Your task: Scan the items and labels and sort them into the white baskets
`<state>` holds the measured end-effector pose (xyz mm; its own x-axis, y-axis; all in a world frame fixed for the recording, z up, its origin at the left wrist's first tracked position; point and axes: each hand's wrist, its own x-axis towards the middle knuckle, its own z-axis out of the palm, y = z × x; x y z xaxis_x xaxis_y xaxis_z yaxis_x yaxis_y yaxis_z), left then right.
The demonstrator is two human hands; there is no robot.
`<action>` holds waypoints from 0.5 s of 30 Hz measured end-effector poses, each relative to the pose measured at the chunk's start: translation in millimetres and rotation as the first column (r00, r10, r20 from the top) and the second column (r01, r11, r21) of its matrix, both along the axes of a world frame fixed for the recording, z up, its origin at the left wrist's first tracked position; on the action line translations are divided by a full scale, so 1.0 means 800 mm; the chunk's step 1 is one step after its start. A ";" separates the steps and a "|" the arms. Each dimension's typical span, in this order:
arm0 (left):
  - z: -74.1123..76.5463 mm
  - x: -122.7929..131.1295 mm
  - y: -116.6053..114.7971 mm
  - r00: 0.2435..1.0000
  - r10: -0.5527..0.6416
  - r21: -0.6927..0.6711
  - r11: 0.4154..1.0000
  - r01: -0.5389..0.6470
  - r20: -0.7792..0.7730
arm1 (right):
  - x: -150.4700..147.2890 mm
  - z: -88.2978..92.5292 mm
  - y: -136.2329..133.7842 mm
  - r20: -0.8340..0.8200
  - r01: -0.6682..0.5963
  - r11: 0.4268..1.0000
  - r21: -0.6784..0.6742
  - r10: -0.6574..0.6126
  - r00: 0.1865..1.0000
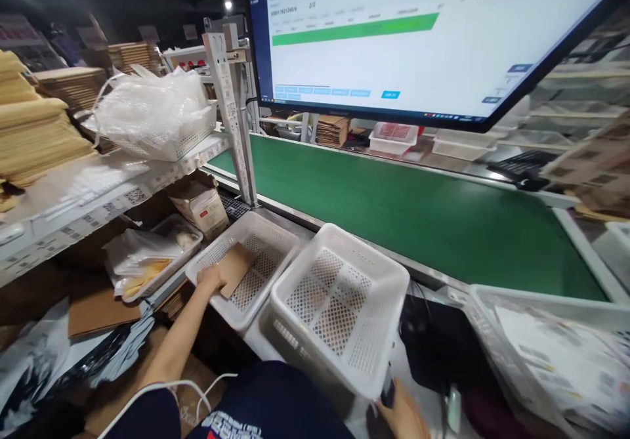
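My left hand [210, 280] is closed on the near edge of a flat brown cardboard piece [237, 267], which is inside a shallow white plastic basket [283, 234]. Right of it, a taller white basket [394, 275] stands with its latticed bottom showing. At the lower edge of the view, my right hand [404, 414] is beside the taller basket's near corner, blurred. Its fingers are around a dark object [388, 390] whose kind I cannot make out.
A green conveyor belt [394, 209] runs behind the baskets, under a large monitor [354, 52]. Left are a shelf with a basket of clear plastic bags [152, 107] and a tray [184, 255]. Right are a black mat [443, 340] and a bin of papers [556, 354].
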<state>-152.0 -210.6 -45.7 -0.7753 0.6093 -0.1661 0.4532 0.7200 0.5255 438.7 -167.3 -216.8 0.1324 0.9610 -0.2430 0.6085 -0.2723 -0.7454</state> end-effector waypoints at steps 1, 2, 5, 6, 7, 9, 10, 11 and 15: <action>0.006 -0.003 0.007 1.000 0.003 -0.004 1.000 -0.003 0.008 | -0.008 -0.004 -0.001 0.021 0.007 1.000 0.004 -0.007 1.000; 0.015 -0.006 0.013 1.000 -0.008 0.008 1.000 0.008 0.015 | -0.013 -0.007 -0.003 0.055 0.018 1.000 0.019 -0.019 0.998; 0.055 -0.004 0.030 0.994 -0.109 0.136 0.985 0.104 0.027 | -0.024 -0.011 -0.008 0.178 0.037 0.992 0.124 -0.059 0.982; 0.069 0.002 0.036 0.988 -0.153 0.201 0.969 0.143 0.034 | -0.026 -0.011 -0.009 0.206 0.011 0.987 0.162 -0.044 0.978; 0.082 0.012 0.044 0.980 -0.194 0.265 0.948 0.176 0.042 | -0.027 -0.011 -0.008 0.221 -0.028 0.981 0.191 -0.015 0.975; 0.098 0.043 0.061 0.949 -0.291 0.375 0.898 0.228 0.119 | -0.028 -0.011 -0.002 0.219 -0.109 0.973 0.204 0.063 0.974; 0.101 0.061 0.071 0.921 -0.345 0.418 0.875 0.245 0.182 | -0.028 -0.012 0.003 0.212 -0.142 0.970 0.198 0.100 0.972; 0.100 0.078 0.080 0.880 -0.403 0.447 0.855 0.264 0.250 | -0.028 -0.014 0.008 0.208 -0.162 0.969 0.187 0.122 0.971; 0.079 0.104 0.100 0.855 -0.457 0.240 0.883 0.404 0.243 | -0.026 -0.026 0.023 0.233 -0.199 0.974 0.112 0.169 0.958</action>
<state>-69.1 -130.2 17.5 -0.3633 0.9102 -0.1988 0.5079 0.3724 0.7768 418.3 -148.7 -237.6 -0.0141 0.9953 -0.0961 0.7916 -0.0476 -0.6091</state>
